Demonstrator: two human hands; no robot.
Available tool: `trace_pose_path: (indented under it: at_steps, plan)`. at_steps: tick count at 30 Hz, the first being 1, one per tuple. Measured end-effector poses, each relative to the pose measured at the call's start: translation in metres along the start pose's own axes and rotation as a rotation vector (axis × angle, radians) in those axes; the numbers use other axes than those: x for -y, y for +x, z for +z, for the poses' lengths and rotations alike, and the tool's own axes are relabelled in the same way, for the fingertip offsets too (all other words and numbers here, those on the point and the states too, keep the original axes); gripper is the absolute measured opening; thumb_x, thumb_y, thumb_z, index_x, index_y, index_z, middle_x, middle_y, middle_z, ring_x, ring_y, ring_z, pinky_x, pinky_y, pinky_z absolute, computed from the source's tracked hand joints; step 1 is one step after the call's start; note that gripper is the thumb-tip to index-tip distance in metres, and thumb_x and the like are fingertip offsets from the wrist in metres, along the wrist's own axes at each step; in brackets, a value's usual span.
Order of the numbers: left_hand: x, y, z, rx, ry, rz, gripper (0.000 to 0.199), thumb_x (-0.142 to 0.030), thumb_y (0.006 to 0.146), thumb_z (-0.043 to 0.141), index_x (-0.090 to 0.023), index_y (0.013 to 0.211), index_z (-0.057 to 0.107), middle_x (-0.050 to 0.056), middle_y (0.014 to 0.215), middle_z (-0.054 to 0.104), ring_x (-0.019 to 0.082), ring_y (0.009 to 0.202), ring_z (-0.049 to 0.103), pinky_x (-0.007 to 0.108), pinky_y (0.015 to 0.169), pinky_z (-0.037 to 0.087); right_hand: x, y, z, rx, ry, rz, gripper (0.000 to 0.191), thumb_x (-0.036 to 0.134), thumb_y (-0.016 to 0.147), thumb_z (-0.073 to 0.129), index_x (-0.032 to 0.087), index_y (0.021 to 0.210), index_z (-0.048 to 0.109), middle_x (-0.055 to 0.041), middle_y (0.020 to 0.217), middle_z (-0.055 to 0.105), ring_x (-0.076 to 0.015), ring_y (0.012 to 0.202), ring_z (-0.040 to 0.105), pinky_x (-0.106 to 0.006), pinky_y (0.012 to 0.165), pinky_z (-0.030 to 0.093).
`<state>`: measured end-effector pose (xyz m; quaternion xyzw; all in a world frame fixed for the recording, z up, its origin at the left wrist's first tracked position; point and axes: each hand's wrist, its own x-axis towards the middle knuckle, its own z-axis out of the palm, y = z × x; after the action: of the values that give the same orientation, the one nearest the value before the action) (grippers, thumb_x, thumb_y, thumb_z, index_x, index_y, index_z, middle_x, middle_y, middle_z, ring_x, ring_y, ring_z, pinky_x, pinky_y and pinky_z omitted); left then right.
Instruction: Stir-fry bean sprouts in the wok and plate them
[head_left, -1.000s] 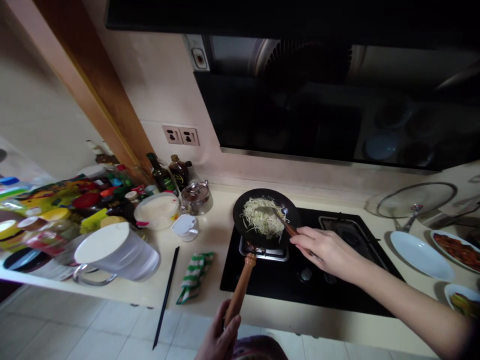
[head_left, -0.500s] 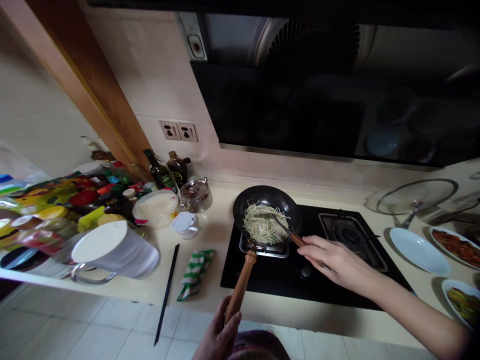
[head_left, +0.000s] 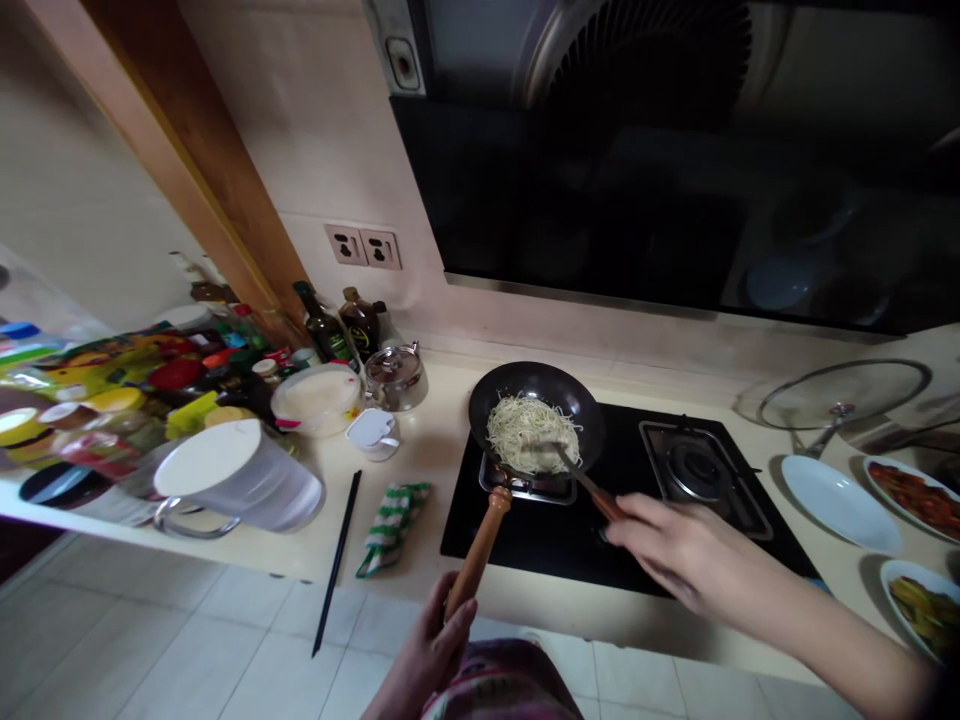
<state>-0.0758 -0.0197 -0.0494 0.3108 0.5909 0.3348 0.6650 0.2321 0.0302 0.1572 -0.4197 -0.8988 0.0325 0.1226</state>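
left hand closed firmly around the wooden handle of a black wok, low on the handle. right hand in a narrow grip on the wooden shaft of a metal spatula, fingers curled, blade down in the pale shredded food inside the wok. food heaped in the middle of the pan. wok on the left grate of a black gas hob, handle angled toward the body, right grate just beside it.

right of the hob, on the cream counter: a glass lid, a white plate, a plate of red food and a dish of yellow-green food. left of the wok: a small steel pot, a white tub, a small white cup and a white jug. near the counter edge, dark chopsticks beside a green-striped cloth. against the wall, 2 dark bottles below 2 sockets. farther left, jars and packets, too jumbled to tell apart. above the hob, a black range hood.
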Motion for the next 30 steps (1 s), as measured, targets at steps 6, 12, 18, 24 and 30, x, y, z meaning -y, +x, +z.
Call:
trace_pose_path:
  at_steps: [6,12,18,24,30]
  plan:
    - [-0.006,-0.004,0.001,0.064,0.049,0.017,0.08,-0.075,0.062,0.061,-0.021,0.119,0.043,-0.013,0.044,0.036,0.005,0.034,0.025,0.018,0.036,0.015,-0.024,0.002,-0.013,0.003,0.024,0.044,0.03,0.012,0.087,0.047,0.024,0.106,0.066,-0.0076,0.106,0.065,-0.0146,0.074,0.068,-0.022,0.062,0.055]
    - [-0.011,-0.004,0.002,0.058,0.034,0.028,0.078,-0.073,0.06,0.064,-0.02,0.115,0.046,-0.012,0.043,0.04,0.006,0.035,0.03,0.019,0.035,0.017,-0.038,-0.001,-0.003,-0.045,0.042,0.009,0.028,0.014,0.09,0.044,0.023,0.104,0.066,-0.0094,0.11,0.065,-0.0167,0.085,0.07,-0.025,0.071,0.058]
    - [-0.021,-0.013,0.004,0.044,0.051,0.035,0.083,-0.073,0.06,0.065,-0.019,0.119,0.044,-0.007,0.058,0.056,0.006,0.036,0.042,0.02,0.037,0.027,-0.046,-0.013,0.034,-0.139,0.062,-0.083,0.032,0.009,0.088,0.044,0.021,0.107,0.066,-0.0118,0.116,0.064,-0.0183,0.093,0.07,-0.025,0.075,0.058]
    - [-0.028,-0.025,0.01,-0.022,-0.022,0.082,0.066,-0.064,0.071,0.063,-0.02,0.118,0.05,-0.001,0.08,0.061,0.009,0.05,0.054,0.023,0.047,0.039,-0.065,-0.041,0.091,-0.227,-0.06,-0.055,0.04,0.005,0.087,0.039,0.018,0.114,0.064,-0.0179,0.126,0.058,-0.0226,0.107,0.065,-0.032,0.086,0.056]
    - [-0.018,-0.036,0.008,-0.213,-0.086,0.125,0.074,-0.072,0.062,0.064,-0.018,0.112,0.057,0.004,0.086,0.062,0.015,0.068,0.06,0.027,0.06,0.045,-0.089,-0.055,0.179,-0.277,0.049,0.001,0.045,0.017,0.085,0.045,0.026,0.127,0.058,-0.0094,0.127,0.06,-0.0232,0.103,0.067,-0.029,0.082,0.059]
